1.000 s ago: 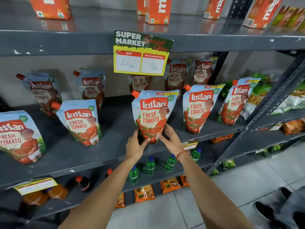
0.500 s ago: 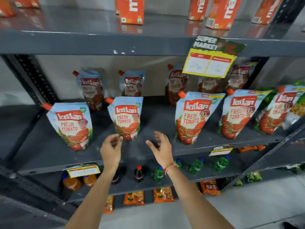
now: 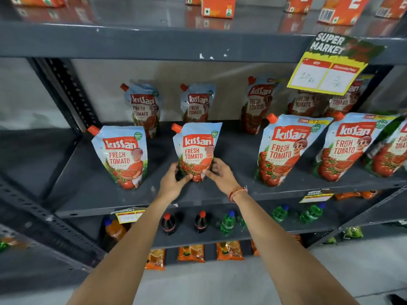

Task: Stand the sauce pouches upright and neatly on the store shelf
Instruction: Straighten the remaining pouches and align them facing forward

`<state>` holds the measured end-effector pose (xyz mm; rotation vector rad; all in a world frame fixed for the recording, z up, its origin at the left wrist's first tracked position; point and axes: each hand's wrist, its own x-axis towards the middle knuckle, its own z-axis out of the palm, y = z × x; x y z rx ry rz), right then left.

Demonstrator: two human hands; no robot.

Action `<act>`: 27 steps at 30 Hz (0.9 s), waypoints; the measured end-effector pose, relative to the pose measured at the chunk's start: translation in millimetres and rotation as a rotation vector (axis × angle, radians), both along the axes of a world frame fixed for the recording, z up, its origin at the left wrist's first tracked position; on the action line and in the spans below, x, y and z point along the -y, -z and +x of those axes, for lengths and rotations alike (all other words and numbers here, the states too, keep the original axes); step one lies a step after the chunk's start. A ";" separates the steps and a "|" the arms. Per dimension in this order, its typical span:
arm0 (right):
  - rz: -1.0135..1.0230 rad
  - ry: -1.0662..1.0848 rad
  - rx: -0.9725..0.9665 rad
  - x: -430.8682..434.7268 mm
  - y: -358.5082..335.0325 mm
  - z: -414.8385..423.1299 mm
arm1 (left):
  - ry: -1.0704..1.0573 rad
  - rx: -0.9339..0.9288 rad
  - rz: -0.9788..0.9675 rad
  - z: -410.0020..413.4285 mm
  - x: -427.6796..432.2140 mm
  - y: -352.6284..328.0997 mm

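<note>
Both hands' grip point(image 3: 195, 172) on upright ketchup pouch point(image 3: 196, 150), seemingly shelf-borne point(image 3: 231, 155)

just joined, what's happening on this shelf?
A person is straightening ketchup pouches on the grey shelf. Both hands, left hand and right hand, grip the base of the middle front pouch, which stands upright. Other front-row pouches beside it, like the left pouch, lean a little, untouched.

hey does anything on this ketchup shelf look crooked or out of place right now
Mostly tidy. The front-row pouch right of centre leans right instead of standing straight, as does its neighbour. The pouch held by the left hand and right hand stands upright.
</note>
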<state>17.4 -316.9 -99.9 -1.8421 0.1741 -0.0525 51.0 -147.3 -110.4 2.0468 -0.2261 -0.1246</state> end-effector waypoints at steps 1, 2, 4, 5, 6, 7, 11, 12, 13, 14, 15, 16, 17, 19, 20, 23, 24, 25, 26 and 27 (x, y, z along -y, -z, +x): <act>0.000 0.005 0.003 2.4 3.9 -3.6 | -0.006 0.011 0.003 -4.8 1.6 1.2; 0.002 0.011 0.007 4.5 7.3 -8.1 | -0.009 0.021 0.001 -9.7 3.5 2.2; 0.015 0.024 0.013 8.2 12.0 -16.6 | -0.014 0.044 0.000 -18.0 7.5 3.7; 0.019 0.030 0.014 9.6 13.1 -20.5 | -0.014 0.054 0.004 -21.1 9.0 4.3; 0.020 0.031 0.016 10.5 13.7 -23.7 | -0.012 0.062 0.010 -23.6 9.8 4.7; 0.017 0.029 0.018 10.8 13.7 -26.3 | -0.010 0.069 0.013 -25.4 10.1 4.7; 0.005 0.031 0.029 9.9 11.1 -32.6 | 0.010 0.068 0.002 -27.6 7.5 3.8; 0.002 0.037 0.035 9.3 10.1 -33.5 | 0.016 0.063 -0.001 -27.5 7.0 3.6; -0.001 0.042 0.036 8.6 10.0 -34.0 | 0.024 0.061 -0.004 -27.8 6.7 3.1; 0.003 0.044 0.034 8.5 10.2 -34.7 | 0.032 0.057 -0.006 -28.6 6.9 2.4; 0.002 0.047 0.033 8.4 10.8 -35.4 | 0.037 0.052 -0.008 -29.4 7.0 1.5; 0.000 0.049 0.037 8.3 11.2 -35.9 | 0.040 0.052 -0.009 -30.1 7.2 0.9; -0.012 0.055 0.041 8.4 11.6 -36.4 | 0.041 0.052 -0.006 -30.7 7.1 0.3; -0.022 0.072 0.041 9.1 12.2 -36.7 | 0.038 0.061 -0.002 -32.1 6.8 -1.5; -0.016 0.076 0.040 9.8 12.2 -36.9 | 0.040 0.065 -0.005 -32.3 7.3 -1.4; 0.028 0.140 0.054 6.6 12.4 -42.3 | 0.058 0.055 -0.023 -35.5 7.6 -4.1; 0.053 0.206 0.074 4.5 14.0 -45.6 | 0.058 0.052 -0.038 -36.6 6.8 -5.4; 0.070 0.288 0.104 0.3 15.0 -49.9 | 0.044 0.048 -0.063 -37.2 3.0 -5.3; 0.078 0.368 0.147 -4.3 16.6 -54.9 | 0.015 0.048 -0.099 -39.0 -2.4 -6.0; 0.060 0.435 0.195 -10.6 17.6 -60.4 | -0.032 0.054 -0.145 -41.9 -10.4 -6.6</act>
